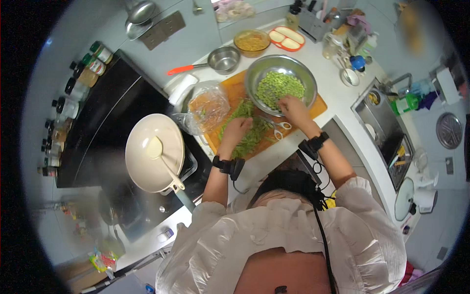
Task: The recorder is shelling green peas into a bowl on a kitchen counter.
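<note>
A wide stainless-steel bowl holding green shelled beans rests on a wooden cutting board. My right hand reaches over the bowl's near rim, its fingertips down by the beans. Over a heap of green pods or husks on the board is my left hand, fingers bent inward. Whether either hand pinches anything is too small to tell. Scissors with white handles lie between the hands, blades toward the bowl. Left of the heap, a clear plastic bag covers part of the board.
A cream frying pan with a ladle in it stands on the hob at left. Behind the board are a red-handled saucepan, a glass bowl of food and a divided plate. A sink lies at right.
</note>
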The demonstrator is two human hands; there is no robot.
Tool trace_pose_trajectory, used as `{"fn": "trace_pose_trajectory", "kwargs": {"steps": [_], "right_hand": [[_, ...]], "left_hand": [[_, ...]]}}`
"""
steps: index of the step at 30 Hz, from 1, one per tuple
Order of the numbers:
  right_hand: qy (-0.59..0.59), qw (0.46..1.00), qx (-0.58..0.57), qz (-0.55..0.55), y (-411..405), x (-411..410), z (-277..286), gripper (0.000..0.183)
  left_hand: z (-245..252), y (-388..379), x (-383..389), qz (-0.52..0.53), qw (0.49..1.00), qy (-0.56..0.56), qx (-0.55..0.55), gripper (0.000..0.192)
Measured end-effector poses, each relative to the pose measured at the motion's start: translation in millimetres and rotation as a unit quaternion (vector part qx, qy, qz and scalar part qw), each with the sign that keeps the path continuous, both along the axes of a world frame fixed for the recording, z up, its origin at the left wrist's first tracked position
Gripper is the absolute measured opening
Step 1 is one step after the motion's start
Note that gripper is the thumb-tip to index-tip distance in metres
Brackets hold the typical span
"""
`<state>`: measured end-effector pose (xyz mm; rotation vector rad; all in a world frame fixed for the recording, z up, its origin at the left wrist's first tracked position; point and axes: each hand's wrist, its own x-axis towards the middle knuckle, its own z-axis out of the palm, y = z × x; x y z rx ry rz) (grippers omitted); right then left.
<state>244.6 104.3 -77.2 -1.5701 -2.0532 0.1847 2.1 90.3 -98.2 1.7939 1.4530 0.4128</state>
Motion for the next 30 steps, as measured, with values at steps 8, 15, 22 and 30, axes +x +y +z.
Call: {"fn": "trace_pose_trajectory", "kwargs": {"steps": [8, 15, 22, 30], "right_hand": [[0.110, 0.980, -0.118, 0.119, -29.1, -46.8, 19.8, 0.016], [-0.084, 0.955, -0.282, 0.036, -43.0, -38.0, -36.2, 0.028], [-0.199, 0.940, -0.250, -0.123, -58.0, -15.1, -100.2, 0.047], [-0.265, 0.945, -0.154, -0.113, -55.9, -7.7, -119.2, 0.046]], "left_hand": [[-26.7, 72.1, -70.2, 0.290, 0.934, 0.158, 0.134, 0.022], [-101.2, 78.4, -102.3, 0.275, 0.915, 0.197, 0.219, 0.024], [-95.2, 82.9, -101.6, 0.313, 0.927, 0.180, 0.100, 0.027], [-94.0, 76.9, -91.4, 0.291, 0.925, 0.191, 0.150, 0.020]]}}
